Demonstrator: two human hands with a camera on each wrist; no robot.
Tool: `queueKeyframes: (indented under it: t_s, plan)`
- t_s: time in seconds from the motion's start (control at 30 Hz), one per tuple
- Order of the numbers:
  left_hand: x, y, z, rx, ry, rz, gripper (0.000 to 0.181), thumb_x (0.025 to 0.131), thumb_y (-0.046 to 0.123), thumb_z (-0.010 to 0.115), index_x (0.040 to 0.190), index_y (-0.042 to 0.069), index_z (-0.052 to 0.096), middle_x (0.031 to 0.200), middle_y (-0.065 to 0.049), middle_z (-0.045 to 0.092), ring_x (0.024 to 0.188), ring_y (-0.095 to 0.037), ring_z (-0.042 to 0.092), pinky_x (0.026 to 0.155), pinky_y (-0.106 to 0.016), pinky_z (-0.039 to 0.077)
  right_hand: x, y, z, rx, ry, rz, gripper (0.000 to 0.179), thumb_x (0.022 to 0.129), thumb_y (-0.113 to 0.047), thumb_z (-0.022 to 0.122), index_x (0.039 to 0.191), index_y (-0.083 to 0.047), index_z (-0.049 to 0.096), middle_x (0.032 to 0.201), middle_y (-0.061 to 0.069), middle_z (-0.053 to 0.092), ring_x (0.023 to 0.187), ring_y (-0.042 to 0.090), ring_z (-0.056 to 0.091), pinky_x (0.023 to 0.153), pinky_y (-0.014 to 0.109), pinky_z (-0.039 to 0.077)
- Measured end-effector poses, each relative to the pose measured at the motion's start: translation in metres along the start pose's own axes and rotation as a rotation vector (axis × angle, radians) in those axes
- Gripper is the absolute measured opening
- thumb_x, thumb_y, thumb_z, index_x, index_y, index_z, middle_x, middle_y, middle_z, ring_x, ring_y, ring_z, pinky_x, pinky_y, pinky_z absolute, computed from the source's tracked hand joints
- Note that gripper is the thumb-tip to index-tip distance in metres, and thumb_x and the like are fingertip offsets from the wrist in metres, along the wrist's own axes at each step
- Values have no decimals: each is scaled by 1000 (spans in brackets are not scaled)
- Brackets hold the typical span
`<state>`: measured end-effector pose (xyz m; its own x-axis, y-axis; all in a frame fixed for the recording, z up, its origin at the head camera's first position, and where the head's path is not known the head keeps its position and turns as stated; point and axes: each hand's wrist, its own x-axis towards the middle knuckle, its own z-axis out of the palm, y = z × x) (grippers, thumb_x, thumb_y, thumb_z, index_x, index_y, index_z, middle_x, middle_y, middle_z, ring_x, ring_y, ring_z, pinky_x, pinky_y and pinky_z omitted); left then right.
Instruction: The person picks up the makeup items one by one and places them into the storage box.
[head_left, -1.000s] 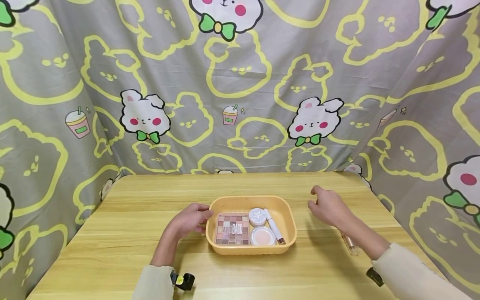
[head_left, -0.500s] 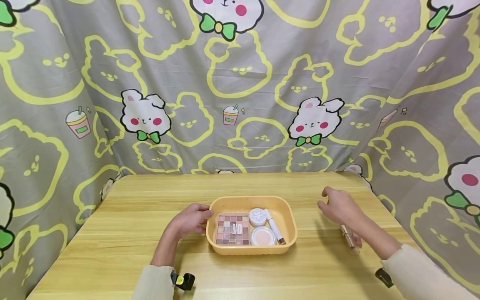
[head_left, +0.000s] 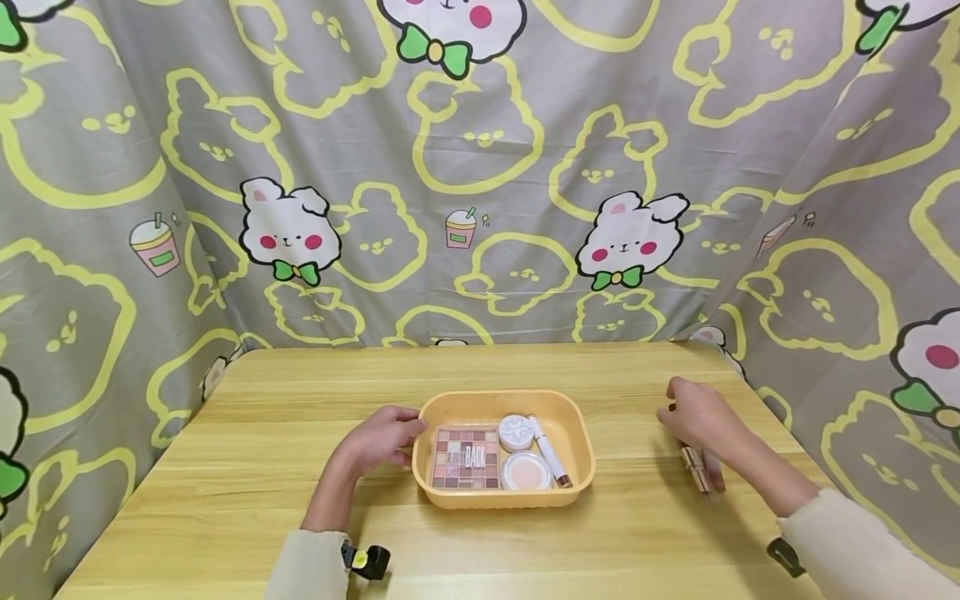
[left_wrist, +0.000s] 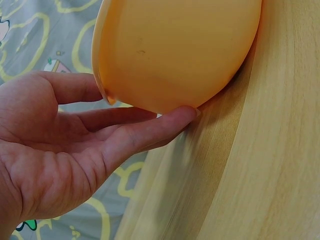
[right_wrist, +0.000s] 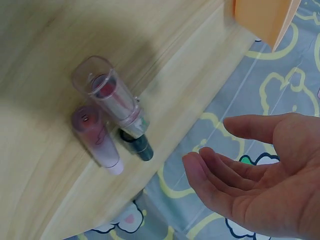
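Note:
My left hand (head_left: 382, 442) holds the left end of a yellow plastic basket (head_left: 502, 500). In the left wrist view one digit meets the rim and another lies against the outer wall. The basket contains an eyeshadow palette (head_left: 465, 460), a white round case with a star (head_left: 516, 433), a round compact (head_left: 527, 472) and a white tube (head_left: 551, 454). My right hand (head_left: 705, 417) hovers over the right side of the table, fingers loosely bent, nothing in them. Near it lie a clear-capped lipstick (right_wrist: 117, 102), a pink tube (right_wrist: 97, 140) and a small dark tube (right_wrist: 137, 145).
The wooden table (head_left: 300, 375) runs back to a grey curtain (head_left: 360, 150) with cartoon rabbits, which also encloses both sides. A black wrist mount (head_left: 367, 561) sits at the left sleeve, another (head_left: 785, 557) at the right.
My right hand has moved to the right and slightly nearer, and more of the lipstick and tube below it shows. The left hand and the basket have stayed put.

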<state>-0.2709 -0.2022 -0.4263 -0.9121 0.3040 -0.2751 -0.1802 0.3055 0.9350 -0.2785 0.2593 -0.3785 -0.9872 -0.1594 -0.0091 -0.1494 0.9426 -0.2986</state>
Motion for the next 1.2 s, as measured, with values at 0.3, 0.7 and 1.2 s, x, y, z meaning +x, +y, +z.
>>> queueKeyframes:
  t_s: [0.3, 0.7, 1.2]
  plan:
    - [0, 2, 0, 6, 3, -1, 46, 106, 18, 46, 140, -13, 49, 122, -25, 66, 104, -28, 69, 81, -40, 62, -4, 15, -4, -21, -42, 32, 36, 92, -11, 58, 112, 18, 52, 90, 26, 63, 65, 23, 49, 59, 35, 43]
    - [0, 1, 0, 14, 2, 0, 45, 106, 18, 46, 139, -13, 50, 121, -24, 67, 103, -27, 69, 81, -40, 62, -7, 33, 0, -8, -28, 58, 33, 88, -8, 61, 105, 19, 52, 84, 24, 61, 62, 23, 47, 56, 34, 42]
    - [-2, 2, 1, 19, 12, -4, 45, 106, 17, 46, 140, -12, 50, 122, -23, 67, 103, -27, 69, 81, -40, 62, -12, 50, 11, -44, -24, 75, 24, 79, -5, 54, 63, -13, 38, 61, 1, 34, 55, 16, 35, 50, 28, 33]
